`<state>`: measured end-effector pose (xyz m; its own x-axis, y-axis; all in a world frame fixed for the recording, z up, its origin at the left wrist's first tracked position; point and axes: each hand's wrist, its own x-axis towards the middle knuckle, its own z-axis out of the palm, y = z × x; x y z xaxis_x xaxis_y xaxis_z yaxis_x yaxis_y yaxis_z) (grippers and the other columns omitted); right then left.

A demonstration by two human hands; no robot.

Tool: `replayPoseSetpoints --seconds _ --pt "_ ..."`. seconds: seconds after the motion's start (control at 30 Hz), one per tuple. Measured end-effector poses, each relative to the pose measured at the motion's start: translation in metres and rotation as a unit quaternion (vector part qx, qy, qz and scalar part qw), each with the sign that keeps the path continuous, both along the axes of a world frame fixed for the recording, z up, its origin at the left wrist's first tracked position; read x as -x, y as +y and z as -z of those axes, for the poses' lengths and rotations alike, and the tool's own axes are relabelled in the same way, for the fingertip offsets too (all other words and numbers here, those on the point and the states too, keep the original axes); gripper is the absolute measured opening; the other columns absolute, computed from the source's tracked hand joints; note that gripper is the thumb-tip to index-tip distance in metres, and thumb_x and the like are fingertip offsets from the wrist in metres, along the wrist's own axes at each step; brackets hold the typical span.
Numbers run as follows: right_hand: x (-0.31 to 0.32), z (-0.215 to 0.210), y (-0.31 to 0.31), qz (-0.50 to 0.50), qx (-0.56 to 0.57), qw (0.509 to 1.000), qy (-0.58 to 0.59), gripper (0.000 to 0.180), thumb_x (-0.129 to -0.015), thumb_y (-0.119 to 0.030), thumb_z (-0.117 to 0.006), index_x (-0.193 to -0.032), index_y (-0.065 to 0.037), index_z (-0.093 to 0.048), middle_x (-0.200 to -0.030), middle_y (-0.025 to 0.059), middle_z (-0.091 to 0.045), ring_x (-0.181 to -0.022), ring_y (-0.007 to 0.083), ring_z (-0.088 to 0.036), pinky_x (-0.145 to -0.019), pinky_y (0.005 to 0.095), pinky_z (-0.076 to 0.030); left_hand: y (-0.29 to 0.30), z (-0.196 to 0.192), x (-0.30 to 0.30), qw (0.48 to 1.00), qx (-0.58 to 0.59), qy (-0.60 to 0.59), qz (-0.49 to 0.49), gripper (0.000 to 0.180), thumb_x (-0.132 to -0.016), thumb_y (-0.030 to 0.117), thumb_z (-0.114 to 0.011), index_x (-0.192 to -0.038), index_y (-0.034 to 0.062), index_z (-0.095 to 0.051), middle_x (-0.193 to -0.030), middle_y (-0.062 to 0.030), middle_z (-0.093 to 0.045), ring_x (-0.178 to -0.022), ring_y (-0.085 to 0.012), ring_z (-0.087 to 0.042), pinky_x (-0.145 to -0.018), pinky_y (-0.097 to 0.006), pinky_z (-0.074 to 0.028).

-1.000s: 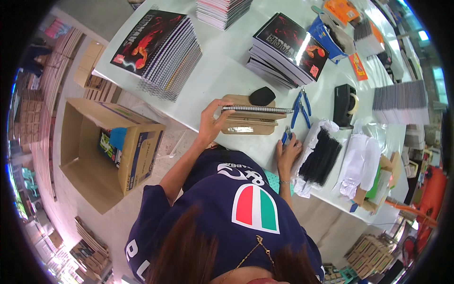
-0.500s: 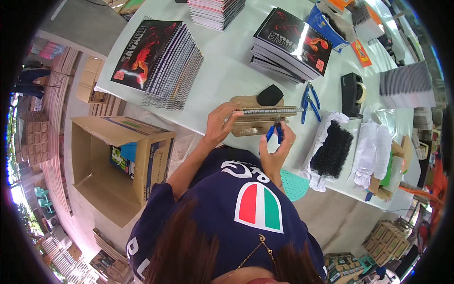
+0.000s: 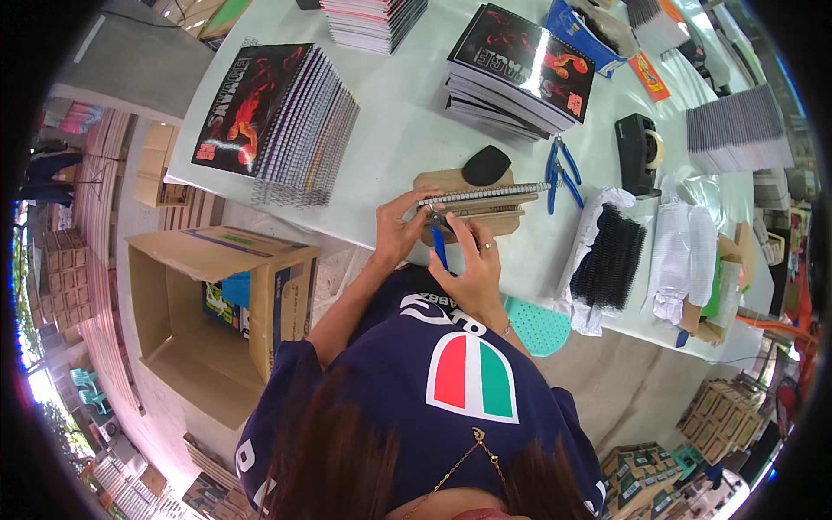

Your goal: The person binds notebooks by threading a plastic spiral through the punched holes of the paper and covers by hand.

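A spiral notebook (image 3: 485,196) stands spine up on a small brown wooden jig (image 3: 507,225) at the table's near edge. My left hand (image 3: 401,227) grips the notebook's left end between thumb and fingers. In my right hand (image 3: 475,267) is a pair of blue-handled pliers (image 3: 439,247), its jaws up against the left end of the wire coil, close to my left fingertips. The handles are partly hidden by my fingers. Just behind the notebook, a black rounded block (image 3: 487,165) rests on the jig. A second pair of blue-handled pliers (image 3: 562,176) lies to the right.
Dark-covered spiral notebooks are stacked at left (image 3: 260,130) and at back centre (image 3: 524,65). On the right are a black tape dispenser (image 3: 637,156), a wrapped bundle of black coils (image 3: 611,260) and a notebook stack (image 3: 737,126). An open cardboard box (image 3: 208,347) stands left of the table.
My right hand has brought the pliers leftward, from the coil's right end to its left end. The notebook tilts slightly, its right end raised. The whole view has shifted a little.
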<state>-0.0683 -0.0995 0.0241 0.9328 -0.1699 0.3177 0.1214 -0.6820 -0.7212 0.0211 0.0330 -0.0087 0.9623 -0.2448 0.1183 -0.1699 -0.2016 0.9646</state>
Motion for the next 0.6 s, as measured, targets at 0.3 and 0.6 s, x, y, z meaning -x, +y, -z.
replayPoseSetpoints --seconds 0.3,0.6 --pt "-0.001 -0.008 0.003 -0.016 -0.006 1.0 -0.001 0.058 -0.07 -0.016 -0.077 -0.124 -0.006 -0.06 -0.103 0.0149 -0.059 -0.091 0.0334 -0.061 -0.08 0.039 -0.051 0.003 0.003 0.004 0.998 -0.033 -0.055 -0.005 0.032 -0.08 -0.009 -0.055 -0.107 0.0004 -0.069 -0.111 -0.0129 -0.069 -0.112 -0.0286 -0.063 -0.097 -0.037 -0.049" --pt "-0.007 -0.033 -0.006 -0.103 -0.5 0.822 0.254 0.036 -0.091 -0.016 -0.061 -0.122 -0.002 -0.051 -0.102 0.0124 -0.06 -0.09 0.025 -0.065 -0.082 0.0341 -0.053 0.0 0.007 0.01 0.997 -0.034 -0.067 -0.031 0.025 -0.084 -0.001 -0.062 -0.108 0.0013 -0.069 -0.113 -0.0126 -0.069 -0.11 -0.0268 -0.065 -0.093 -0.034 -0.051"
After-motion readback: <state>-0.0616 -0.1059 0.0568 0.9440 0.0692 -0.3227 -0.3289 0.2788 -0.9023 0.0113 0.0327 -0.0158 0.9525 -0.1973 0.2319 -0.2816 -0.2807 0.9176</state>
